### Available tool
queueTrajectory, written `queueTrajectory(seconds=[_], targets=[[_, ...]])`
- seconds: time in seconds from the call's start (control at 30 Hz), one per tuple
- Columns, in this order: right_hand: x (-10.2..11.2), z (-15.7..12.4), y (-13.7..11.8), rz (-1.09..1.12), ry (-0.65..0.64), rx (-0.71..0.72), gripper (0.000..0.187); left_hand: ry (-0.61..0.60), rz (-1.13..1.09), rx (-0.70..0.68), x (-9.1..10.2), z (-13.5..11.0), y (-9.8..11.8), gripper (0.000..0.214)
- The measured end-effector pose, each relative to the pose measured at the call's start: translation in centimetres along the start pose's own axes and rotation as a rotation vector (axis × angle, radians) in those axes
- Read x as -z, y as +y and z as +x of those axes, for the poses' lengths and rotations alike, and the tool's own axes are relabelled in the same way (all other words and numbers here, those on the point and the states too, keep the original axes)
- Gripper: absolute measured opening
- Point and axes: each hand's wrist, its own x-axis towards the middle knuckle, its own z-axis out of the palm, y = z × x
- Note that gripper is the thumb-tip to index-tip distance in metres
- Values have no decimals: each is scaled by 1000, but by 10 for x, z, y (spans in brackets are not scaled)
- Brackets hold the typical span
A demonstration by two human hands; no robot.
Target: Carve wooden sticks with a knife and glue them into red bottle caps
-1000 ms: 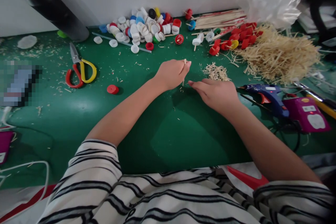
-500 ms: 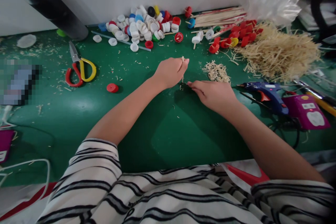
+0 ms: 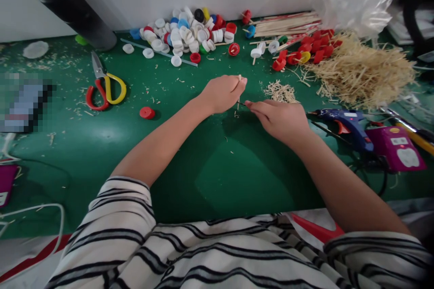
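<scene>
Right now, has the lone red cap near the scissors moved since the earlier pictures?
No: the red cap lies where it did, relative to the scissors.

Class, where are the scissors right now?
In the head view, the scissors lie on the left side of the green table, below the black bottle and up and left of the lone red cap.

Pale, matt wood in the thin stick [image 3: 239, 77]. Smooth green tabletop [image 3: 190, 167] with a soft gloss. Plastic in the bottle caps [image 3: 184, 34] and the blue glue gun [image 3: 356, 127]. Smooth metal scissor blades [image 3: 98, 67], plastic handles [image 3: 108, 92]. Crinkled, glossy, clear plastic bag [image 3: 361, 2]. Rough, tangled, straw-like fibres [image 3: 362, 72]. Matt cloth in the striped shirt [image 3: 217, 257].
</scene>
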Motion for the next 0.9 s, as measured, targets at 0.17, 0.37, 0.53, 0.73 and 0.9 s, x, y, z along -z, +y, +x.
queueTrajectory(seconds=[0.17, 0.37, 0.53, 0.73, 0.9], targets=[[-1, 1, 0, 24, 5, -1, 51, -14, -97, -47, -3, 0, -7, 47], [-3, 0, 2, 72, 5, 7, 42, -7, -92, -58, -4, 0, -4, 48], [-3, 0, 3, 56, -59, 8, 40, -2, -76, -46, -4, -1, -2, 49], [4, -2, -2, 2, -102, 10, 42, 15, -93, -42, -5, -1, -1, 48], [6, -3, -4, -20, -119, 13, 44, -12, -67, -2, 0, -2, 5, 48]])
